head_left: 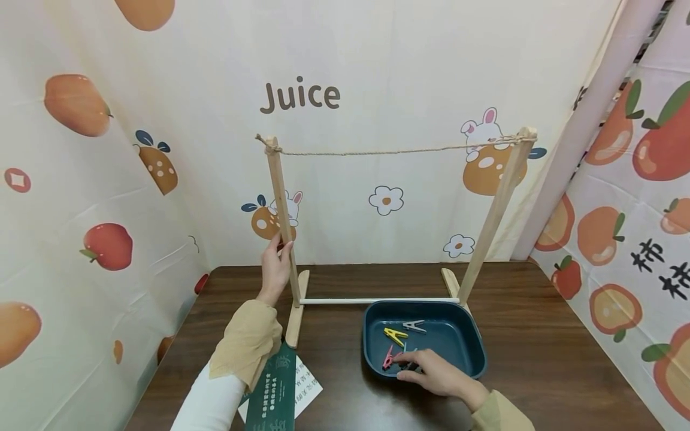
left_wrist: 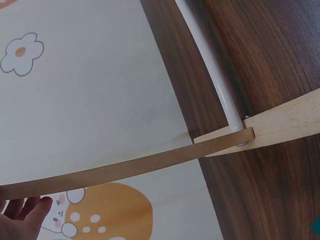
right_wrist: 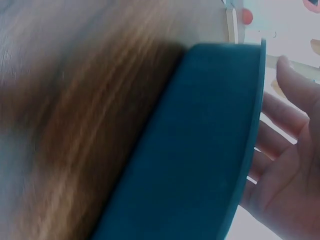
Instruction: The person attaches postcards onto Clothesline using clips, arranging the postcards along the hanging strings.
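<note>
A wooden rack with a rope (head_left: 372, 153) tied between two upright posts stands on the table. With fingers and thumb, my left hand (head_left: 276, 266) holds the left wooden post (head_left: 280, 197) at its lower half; the left wrist view shows those fingertips against the post's edge. My right hand (head_left: 431, 371) reaches over the near rim of a dark blue basin (head_left: 453, 335), fingers loosely extended. Inside lie several clothespins, among them a yellow clothespin (head_left: 395, 335), a grey clothespin (head_left: 414, 326) and a pink clothespin (head_left: 387, 358). A dark one is partly hidden by the right fingers.
Under the left forearm lie a dark green printed card (head_left: 276, 389) and a white card with writing (head_left: 306, 383). A white rod (head_left: 372, 301) joins the rack's feet just behind the basin. Fruit-printed curtains (head_left: 377, 72) enclose the brown table (head_left: 334, 359).
</note>
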Motion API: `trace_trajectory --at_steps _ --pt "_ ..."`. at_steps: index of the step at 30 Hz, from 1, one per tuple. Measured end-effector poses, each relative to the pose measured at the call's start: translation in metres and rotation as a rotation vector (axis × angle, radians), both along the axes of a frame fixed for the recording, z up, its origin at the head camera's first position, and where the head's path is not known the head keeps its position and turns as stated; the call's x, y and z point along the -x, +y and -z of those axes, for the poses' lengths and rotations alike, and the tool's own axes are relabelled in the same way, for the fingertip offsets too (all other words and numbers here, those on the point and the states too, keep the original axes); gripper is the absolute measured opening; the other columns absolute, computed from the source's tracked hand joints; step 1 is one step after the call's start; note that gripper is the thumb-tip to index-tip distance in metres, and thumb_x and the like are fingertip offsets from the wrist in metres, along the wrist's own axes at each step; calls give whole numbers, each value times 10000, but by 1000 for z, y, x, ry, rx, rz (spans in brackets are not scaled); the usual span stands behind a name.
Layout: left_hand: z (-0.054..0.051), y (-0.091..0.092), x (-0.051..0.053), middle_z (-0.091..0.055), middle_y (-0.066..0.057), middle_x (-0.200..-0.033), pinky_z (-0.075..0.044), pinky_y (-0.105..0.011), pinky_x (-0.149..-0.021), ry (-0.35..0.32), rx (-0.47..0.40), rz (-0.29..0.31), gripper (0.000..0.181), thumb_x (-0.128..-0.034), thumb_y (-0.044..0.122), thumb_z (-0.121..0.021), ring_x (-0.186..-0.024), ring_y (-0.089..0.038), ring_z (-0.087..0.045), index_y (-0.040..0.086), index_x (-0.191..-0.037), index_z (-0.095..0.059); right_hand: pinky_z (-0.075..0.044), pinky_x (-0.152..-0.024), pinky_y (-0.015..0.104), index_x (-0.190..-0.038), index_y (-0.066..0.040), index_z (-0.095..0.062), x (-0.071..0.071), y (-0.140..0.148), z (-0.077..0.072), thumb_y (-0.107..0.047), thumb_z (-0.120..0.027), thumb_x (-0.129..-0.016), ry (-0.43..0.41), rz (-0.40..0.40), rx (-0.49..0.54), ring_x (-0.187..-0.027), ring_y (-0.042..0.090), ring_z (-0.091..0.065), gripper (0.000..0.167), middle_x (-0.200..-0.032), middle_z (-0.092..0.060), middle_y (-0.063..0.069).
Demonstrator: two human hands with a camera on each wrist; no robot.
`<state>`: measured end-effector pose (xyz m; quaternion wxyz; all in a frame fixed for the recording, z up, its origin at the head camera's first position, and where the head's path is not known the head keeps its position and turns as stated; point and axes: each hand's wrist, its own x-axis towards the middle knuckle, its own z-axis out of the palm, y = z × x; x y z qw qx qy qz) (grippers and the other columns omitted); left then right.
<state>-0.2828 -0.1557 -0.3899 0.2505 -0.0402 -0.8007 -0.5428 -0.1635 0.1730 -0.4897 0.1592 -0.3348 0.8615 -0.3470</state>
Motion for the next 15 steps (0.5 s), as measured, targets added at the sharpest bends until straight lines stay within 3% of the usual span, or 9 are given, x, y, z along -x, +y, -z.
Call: trace_trajectory --at_steps 4,9,15 --pt "-2 1 -1 -538 -232 -1089 -451 -445 -808 -13 -13 -3 324 -908 65 -474 -1038 -322 -505 -11 -1223 -474 -480 -727 349 -1126 16 -558 7 6 -5 -354 -520 -882 20 49 -28 -867 146 -582 445 -1035 -608 117" --pt "-4 2 -2 -531 -227 -1084 -458 -431 -803 -13 -20 -5 366 -892 39 -498 -1035 -308 -502 -13 -1251 -449 -481 -710 375 -1114 55 -544 14 13 -10 -249 -579 -862 71 90 -53 -854 256 -582 396 -1009 -602 152" --pt "-6 2 -6 -530 -191 -1081 -457 -404 -811 -5 -46 -41 370 -885 59 -522 -1044 -269 -493 3 -1245 -457 -475 -716 397 -1085 68 -549 23 18 -10 -174 -615 -835 160 143 -121 -873 295 -573 355 -1025 -587 181"
